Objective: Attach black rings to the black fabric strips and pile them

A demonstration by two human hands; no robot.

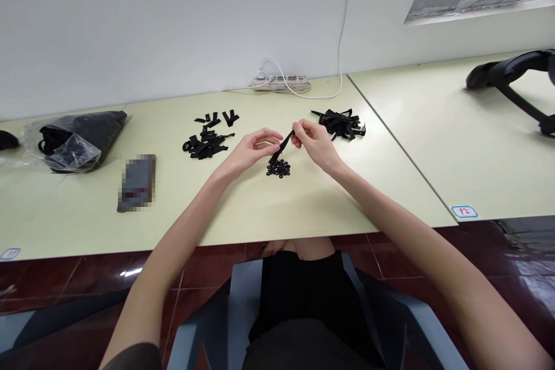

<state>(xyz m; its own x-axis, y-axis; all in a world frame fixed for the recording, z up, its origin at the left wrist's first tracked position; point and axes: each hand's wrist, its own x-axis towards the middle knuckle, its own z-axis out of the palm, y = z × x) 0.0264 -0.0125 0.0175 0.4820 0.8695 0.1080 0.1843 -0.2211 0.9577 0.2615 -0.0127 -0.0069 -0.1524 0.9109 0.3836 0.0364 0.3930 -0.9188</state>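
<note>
Over the table my right hand (313, 141) pinches the upper end of a short black fabric strap (283, 147) between thumb and fingers. The strap slants down to the left. My left hand (255, 150) has its thumb and curled fingers at the strap's middle, holding it lightly. Just beneath its lower end lies a small pile of black rings (278, 169), which look like washers. Left of my left hand is a loose heap of black strap pieces (208, 143). Another tangled heap of black straps (342, 124) lies beyond my right hand.
A power strip (280, 82) with white cables lies against the wall. On the left are a black item in a clear plastic bag (87, 139) and a blurred-out flat object (137, 183). A black curved frame (515, 78) stands on the adjoining right table (433, 127).
</note>
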